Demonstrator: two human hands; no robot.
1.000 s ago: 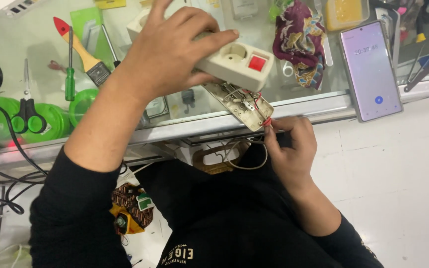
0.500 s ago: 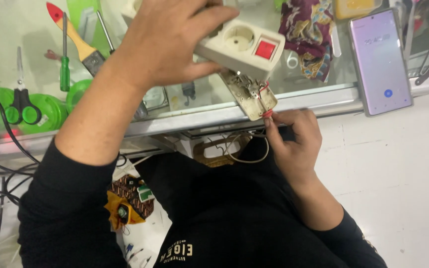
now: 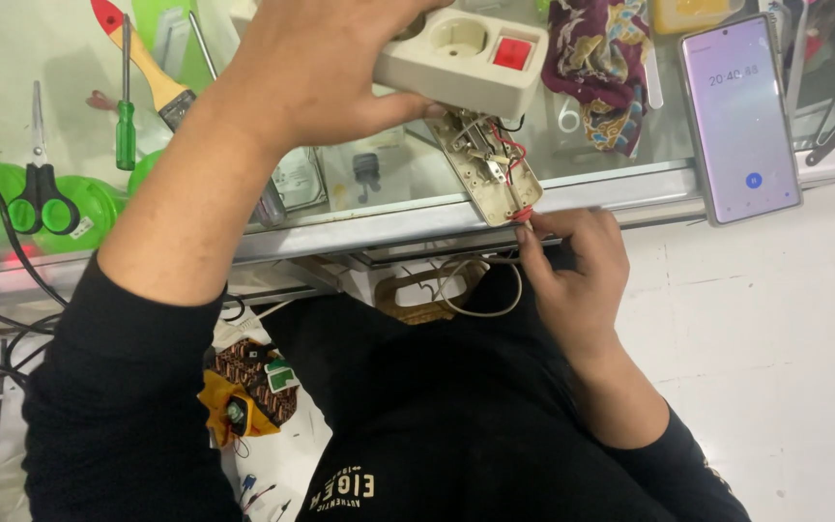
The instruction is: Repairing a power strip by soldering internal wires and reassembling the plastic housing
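Glass counter [image 3: 572, 198] below, beige power strip [image 3: 461, 58] held above it, left hand [image 3: 326, 68] wrapped tight around its top, opened base plate [image 3: 483, 172] hanging beneath (red wires showing), right hand [image 3: 577, 266] pinching a wire at its lower end, phone [image 3: 738, 116] right, green scissors [image 3: 39, 188] far left.

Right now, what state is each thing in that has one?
Power strip: opened, base plate hanging off, wires exposed.
Left hand: gripping the power strip.
Right hand: pinching the red wire at the plate's end.
Smartphone: screen lit.
Scissors: closed.
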